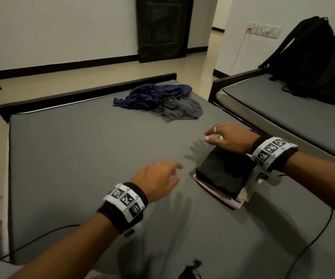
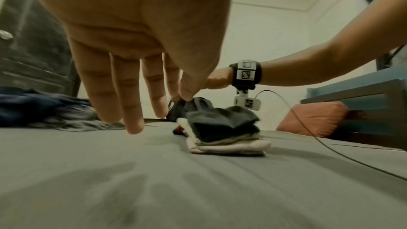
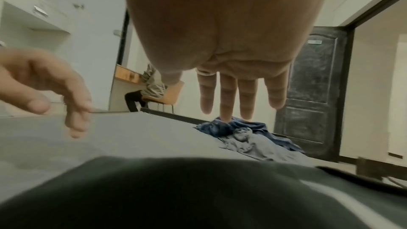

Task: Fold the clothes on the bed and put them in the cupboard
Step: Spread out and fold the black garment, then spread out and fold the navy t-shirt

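Observation:
A stack of folded clothes (image 1: 222, 174), black on top and white beneath, lies on the grey bed (image 1: 82, 158) near its right edge; the left wrist view shows the stack (image 2: 222, 128) side on. My right hand (image 1: 229, 137) hovers just over the stack's far end, fingers straight and spread, holding nothing. My left hand (image 1: 160, 176) floats above the sheet to the left of the stack, fingers loosely extended and empty. A crumpled navy garment (image 1: 152, 95) and a crumpled grey garment (image 1: 180, 109) lie unfolded at the bed's far end.
A second bed (image 1: 283, 109) stands close on the right with black backpacks (image 1: 313, 57) on it. A dark door (image 1: 162, 27) is beyond the bed. Cables (image 1: 313, 242) trail over the sheet near me. An orange pillow (image 2: 312, 117) lies to the right.

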Demonstrator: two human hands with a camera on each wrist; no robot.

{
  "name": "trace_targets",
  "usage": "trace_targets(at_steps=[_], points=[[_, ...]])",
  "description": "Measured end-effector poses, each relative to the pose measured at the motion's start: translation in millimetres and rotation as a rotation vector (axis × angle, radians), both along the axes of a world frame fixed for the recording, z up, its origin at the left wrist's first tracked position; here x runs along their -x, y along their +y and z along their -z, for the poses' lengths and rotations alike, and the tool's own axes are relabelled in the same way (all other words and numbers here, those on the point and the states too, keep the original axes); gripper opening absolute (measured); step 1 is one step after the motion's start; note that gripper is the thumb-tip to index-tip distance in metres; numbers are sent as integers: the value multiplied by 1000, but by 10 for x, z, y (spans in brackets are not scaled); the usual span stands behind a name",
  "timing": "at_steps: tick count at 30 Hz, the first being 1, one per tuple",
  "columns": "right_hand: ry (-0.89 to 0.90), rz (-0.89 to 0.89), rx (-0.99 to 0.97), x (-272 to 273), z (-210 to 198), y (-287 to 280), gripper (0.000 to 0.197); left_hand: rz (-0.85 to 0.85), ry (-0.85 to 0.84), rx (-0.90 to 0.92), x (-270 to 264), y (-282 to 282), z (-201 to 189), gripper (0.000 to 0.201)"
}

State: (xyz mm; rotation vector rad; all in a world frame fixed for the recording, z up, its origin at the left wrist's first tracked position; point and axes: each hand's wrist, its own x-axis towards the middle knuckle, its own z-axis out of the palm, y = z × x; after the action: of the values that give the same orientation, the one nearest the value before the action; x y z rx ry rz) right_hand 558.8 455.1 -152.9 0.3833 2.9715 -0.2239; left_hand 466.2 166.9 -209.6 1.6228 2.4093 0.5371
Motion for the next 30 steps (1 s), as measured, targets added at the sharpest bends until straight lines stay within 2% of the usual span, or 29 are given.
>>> trace_targets(at_steps=[2,4,9,13,14,16,20,22,24,26,27,28,30], points=[[15,-59,25,219,-96,-189,52,-89,34,-5,319,-198,-100,34],[39,-139,-9,476,-154,-350,39,-170,77,0,629,-426,-175,32],[89,-145,-107,1239,-172,-600,32,-387,146,-50,1211,-972,-155,28],[133,-93,-156,1949,59,-683,30,-529,57,-80,1456,-1156,10,30],[127,-80,-164,2161,160,-687,37,-556,39,-84,1520,-1182,39,31],[89,-27,-155,2538,366,-663,65,-594,20,-93,1633,-1198,74,33],[-12,234,-41,3101,792,-523,129,-629,-79,9,1822,-1213,175,45],[-2,347,-17,3254,946,-438,147,-610,-155,152,1864,-1219,236,54],[62,429,-6,3429,1046,-325,153,-581,-196,273,1916,-1216,266,58],[63,452,-37,3592,1073,-207,146,-561,-218,313,1960,-1198,256,58],[50,436,-81,3649,1070,-178,136,-553,-229,315,1969,-1186,241,58],[41,413,-135,3699,1073,-168,119,-551,-238,312,1979,-1173,224,57],[75,370,-239,3736,1075,-221,73,-550,-246,308,2005,-1167,201,57]])
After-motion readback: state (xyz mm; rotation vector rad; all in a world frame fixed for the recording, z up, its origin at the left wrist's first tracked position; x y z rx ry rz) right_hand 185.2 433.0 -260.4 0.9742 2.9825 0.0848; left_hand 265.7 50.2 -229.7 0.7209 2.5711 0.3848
